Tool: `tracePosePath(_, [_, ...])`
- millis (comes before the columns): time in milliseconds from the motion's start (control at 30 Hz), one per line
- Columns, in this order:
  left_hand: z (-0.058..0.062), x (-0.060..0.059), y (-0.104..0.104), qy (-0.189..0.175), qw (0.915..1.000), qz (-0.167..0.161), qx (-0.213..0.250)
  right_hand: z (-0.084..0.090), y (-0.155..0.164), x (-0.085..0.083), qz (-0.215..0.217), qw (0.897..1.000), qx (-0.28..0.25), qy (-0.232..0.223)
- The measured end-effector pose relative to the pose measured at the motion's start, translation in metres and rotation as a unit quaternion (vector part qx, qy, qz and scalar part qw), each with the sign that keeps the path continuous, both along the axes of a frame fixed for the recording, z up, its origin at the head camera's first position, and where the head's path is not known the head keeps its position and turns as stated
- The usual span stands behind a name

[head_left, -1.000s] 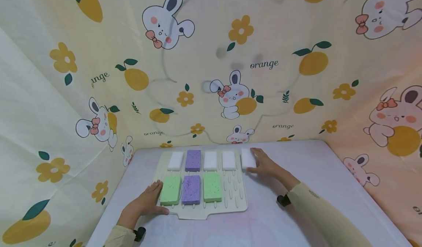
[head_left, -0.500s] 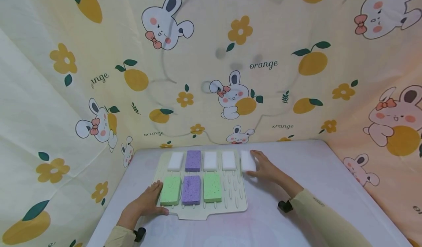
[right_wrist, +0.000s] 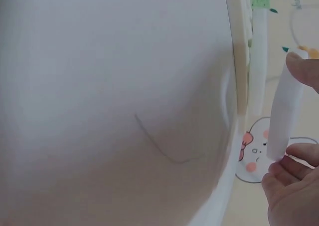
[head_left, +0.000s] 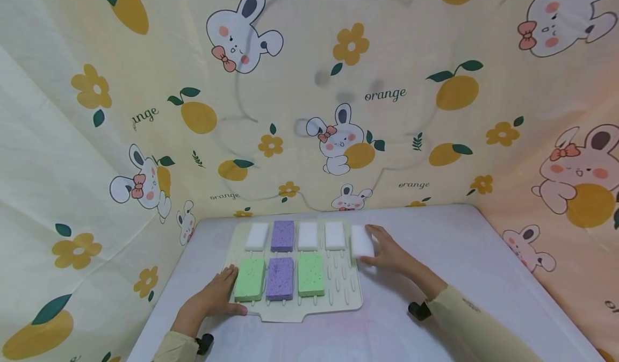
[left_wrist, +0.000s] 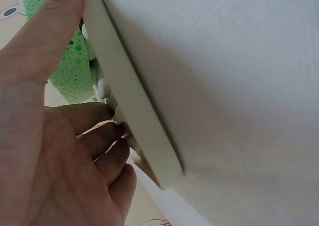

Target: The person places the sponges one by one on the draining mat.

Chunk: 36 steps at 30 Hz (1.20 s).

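Observation:
A cream ridged mat (head_left: 344,284) lies on the white table (head_left: 435,254). On it stand a back row of white (head_left: 258,236), purple (head_left: 282,236), white (head_left: 308,236) and white (head_left: 335,235) sponges, and a front row of green (head_left: 250,279), purple (head_left: 280,279) and green (head_left: 311,275) sponges. My right hand (head_left: 369,245) pinches another white sponge (head_left: 360,240) at the mat's back right edge; the right wrist view shows this sponge (right_wrist: 284,116) on edge between thumb and fingers. My left hand (head_left: 223,292) rests on the mat's front left corner, beside the green sponge (left_wrist: 70,71), its fingers (left_wrist: 107,136) against the mat's rim (left_wrist: 134,116).
Printed fabric walls (head_left: 309,109) with rabbits and oranges enclose the table on three sides. Bare ridges (head_left: 338,268) show at the mat's front right. White table surface stretches to the right of the mat and in front of it.
My right hand has drawn the white sponge a little nearer and leftward, onto the mat's right edge. The left hand has stayed put.

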<state>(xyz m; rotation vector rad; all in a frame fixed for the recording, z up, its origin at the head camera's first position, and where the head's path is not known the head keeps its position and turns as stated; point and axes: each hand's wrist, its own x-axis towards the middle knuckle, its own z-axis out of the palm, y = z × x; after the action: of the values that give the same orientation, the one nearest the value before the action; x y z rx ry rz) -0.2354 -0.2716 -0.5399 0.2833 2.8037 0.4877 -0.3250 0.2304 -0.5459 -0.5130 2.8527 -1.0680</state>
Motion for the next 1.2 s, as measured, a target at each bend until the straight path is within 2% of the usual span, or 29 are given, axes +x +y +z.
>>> tracePosePath(233, [0.001,0.001,0.001,0.001,1.0,-0.004,-0.002,-0.001,-0.003,0.008,-0.004,1.0,0.004,0.008])
tracePosePath(467, [0.002,0.001,0.001,0.0,1.0,-0.003,0.001,0.0,-0.005,0.02,0.017,0.999,-0.017,0.028])
tracePosePath(933, [0.001,0.0,0.002,-0.001,1.0,0.0,0.0,0.001,-0.017,0.039,0.037,0.999,-0.015,0.011])
tracePosePath(1200, [0.0,0.001,0.001,-0.001,1.0,0.006,-0.005,-0.001,-0.026,0.048,0.065,0.998,-0.004,0.009])
